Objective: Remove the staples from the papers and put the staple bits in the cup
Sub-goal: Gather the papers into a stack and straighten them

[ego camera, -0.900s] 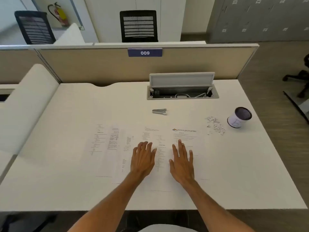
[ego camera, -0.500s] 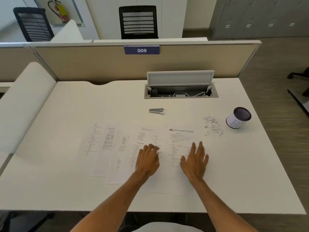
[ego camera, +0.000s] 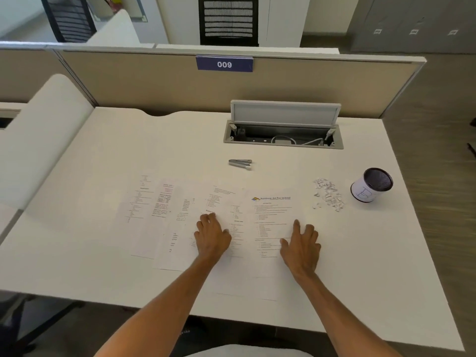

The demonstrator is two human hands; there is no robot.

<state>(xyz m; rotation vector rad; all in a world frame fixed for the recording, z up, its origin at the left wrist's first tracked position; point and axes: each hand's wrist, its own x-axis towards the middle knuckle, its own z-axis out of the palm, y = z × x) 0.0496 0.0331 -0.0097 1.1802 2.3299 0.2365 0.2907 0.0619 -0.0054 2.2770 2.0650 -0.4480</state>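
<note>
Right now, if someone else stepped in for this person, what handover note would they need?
Left hand rests on the middle sheets, fingers bent, holding nothing. Right hand lies flat on the rightmost sheet, fingers spread.
Papers lie fanned and overlapping on the desk; the staple remover lies beyond them, untouched. Staple bits sit in a loose pile on the desk beside the cup, not in it.
Done: staples apparently pulled, though any remaining are too small to see.
Left: move the pile into the cup.

Open-plan office: numbered partition (ego camera: pixel 224 64), desk (ego camera: pixel 128 140), mesh chairs (ego camera: pixel 228 20).
</note>
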